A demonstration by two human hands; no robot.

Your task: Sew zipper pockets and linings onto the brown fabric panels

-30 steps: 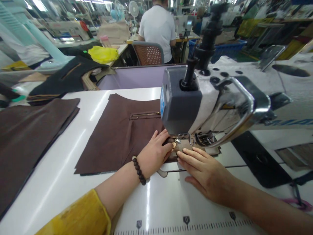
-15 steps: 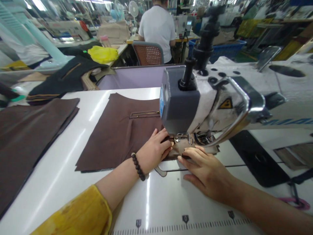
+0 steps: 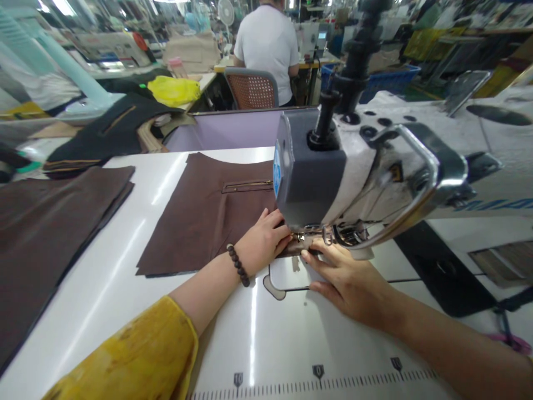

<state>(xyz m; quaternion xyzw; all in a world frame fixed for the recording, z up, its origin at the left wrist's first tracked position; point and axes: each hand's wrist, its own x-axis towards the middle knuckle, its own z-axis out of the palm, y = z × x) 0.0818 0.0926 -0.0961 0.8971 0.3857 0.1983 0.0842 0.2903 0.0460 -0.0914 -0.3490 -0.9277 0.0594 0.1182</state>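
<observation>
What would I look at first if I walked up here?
The big sewing machine fills the right side, its grey head in the middle. Under it, the left hand and right hand press a brown fabric piece on the white table. A stack of brown fabric lies far left.

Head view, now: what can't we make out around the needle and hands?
Head view throughout.
Needle: hidden behind the machine head and the fingers of the left hand and right hand.
Fabric: its right part is hidden under the machine head.
Sticker on the machine arm: blurred, unreadable.
Ruler: cut off by the bottom edge.
Fabric stack: cut off by the left edge.
</observation>
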